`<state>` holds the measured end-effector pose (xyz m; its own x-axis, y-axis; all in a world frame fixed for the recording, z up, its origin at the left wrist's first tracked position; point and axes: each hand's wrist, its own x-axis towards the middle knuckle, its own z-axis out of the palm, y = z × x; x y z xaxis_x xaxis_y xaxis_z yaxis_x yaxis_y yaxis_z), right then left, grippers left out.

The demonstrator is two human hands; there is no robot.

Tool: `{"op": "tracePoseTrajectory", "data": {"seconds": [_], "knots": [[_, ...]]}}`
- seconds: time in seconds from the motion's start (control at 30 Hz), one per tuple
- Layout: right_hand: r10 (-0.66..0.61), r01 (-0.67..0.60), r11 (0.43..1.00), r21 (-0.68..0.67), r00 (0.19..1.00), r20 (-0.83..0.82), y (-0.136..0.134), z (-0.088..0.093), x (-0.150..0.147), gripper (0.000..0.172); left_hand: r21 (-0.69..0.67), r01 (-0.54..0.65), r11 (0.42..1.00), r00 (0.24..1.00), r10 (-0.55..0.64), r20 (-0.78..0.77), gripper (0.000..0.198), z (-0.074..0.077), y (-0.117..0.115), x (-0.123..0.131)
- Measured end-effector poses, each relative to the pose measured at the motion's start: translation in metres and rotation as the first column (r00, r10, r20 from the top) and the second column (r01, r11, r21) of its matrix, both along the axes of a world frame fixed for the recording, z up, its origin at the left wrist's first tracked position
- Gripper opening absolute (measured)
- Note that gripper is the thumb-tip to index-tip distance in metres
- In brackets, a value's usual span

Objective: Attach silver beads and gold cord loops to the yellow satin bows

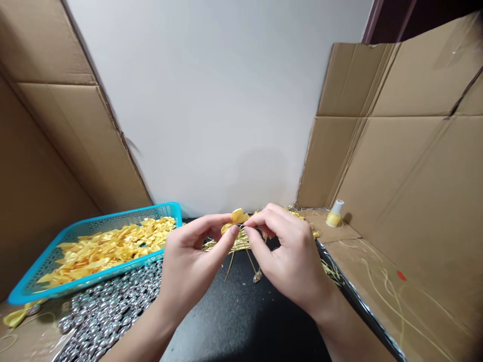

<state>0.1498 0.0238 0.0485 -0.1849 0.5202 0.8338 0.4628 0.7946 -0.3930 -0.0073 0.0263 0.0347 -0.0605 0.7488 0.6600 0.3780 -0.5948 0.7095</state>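
Near the middle of the view, my left hand [198, 256] pinches a yellow fabric petal piece [238, 216] between thumb and forefinger. Close against it, my right hand [287, 251] is closed in a pinch at a thin strand beside the yellow piece; whether this is a needle or cord is too small to tell. Yellow cords [251, 259] hang below the fingers, and a shiny silver bead [257, 276] is at the end of one. Behind the hands lies a bundle of gold-yellow cords [211, 245], partly covered by them.
A blue perforated basket [41, 256] at left holds many yellow fabric pieces [116, 246]. Many silver beads [113, 306] lie before it on the black work surface [211, 322]. At right stand a yellow thread spool [334, 215] and cardboard walls [422, 166]; loose cords [388, 281] lie there.
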Motion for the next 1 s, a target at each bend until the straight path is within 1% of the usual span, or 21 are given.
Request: {"op": "tracePoseTrajectory", "data": {"seconds": [0.2,0.47,0.73,1.0], "knots": [[-0.008,0.008,1.000,0.011,1.000,0.027,0.0004,-0.0003,-0.0004,0.014,0.013,-0.010,1.000,1.000,0.011,-0.018,0.007,0.0007,0.0007,0.0003],[-0.041,0.039,0.999,0.033,0.997,0.063,0.0004,-0.0026,-0.0026,0.017,0.021,-0.019,1.000,0.999,0.019,-0.039,0.013,-0.0007,0.0001,-0.0007],[-0.058,0.053,0.998,0.040,0.991,0.123,0.0014,-0.0045,-0.0037,0.014,0.007,-0.046,0.999,0.999,0.046,-0.015,0.016,0.0014,-0.0033,-0.0002],[-0.054,0.050,0.998,0.043,0.993,0.103,0.0014,-0.0058,-0.0025,0.014,-0.002,-0.042,0.999,0.999,0.042,-0.014,0.017,0.0005,-0.0019,-0.0013]]}}
